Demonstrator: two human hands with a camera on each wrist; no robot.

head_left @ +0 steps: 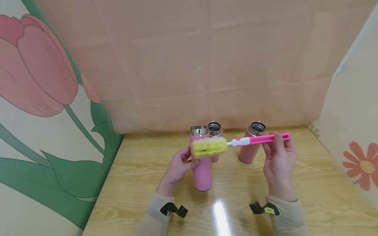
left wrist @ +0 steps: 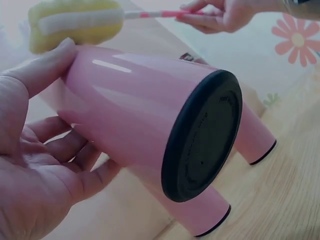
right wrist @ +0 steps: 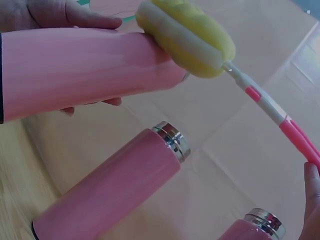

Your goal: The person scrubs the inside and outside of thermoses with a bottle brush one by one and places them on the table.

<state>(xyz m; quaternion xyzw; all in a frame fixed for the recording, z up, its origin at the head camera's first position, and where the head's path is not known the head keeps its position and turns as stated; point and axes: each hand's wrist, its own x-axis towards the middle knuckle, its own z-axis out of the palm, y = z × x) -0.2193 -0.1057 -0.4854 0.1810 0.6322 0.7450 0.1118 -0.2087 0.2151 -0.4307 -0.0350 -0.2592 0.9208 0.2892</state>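
My left hand (head_left: 178,165) grips a pink thermos bottle (head_left: 202,175), uncapped with its steel mouth upward, held off the table. Its black base (left wrist: 202,137) faces the left wrist camera. In my right hand (head_left: 280,164) is a bottle brush (head_left: 256,140), pinched by its pink handle between thumb and fingers. The brush's yellow and white sponge head (right wrist: 187,37) points left, across the upper part of the held bottle. In the right wrist view the sponge overlaps the bottle's side near the neck; whether they touch I cannot tell.
Two more pink bottles without lids stand on the wooden table (head_left: 141,173): one bottle (head_left: 215,129) just behind the held one, another bottle (head_left: 249,149) farther right. A pinkish cloth (head_left: 177,65) hangs behind the table, with flower-painted walls (head_left: 38,65) at the sides.
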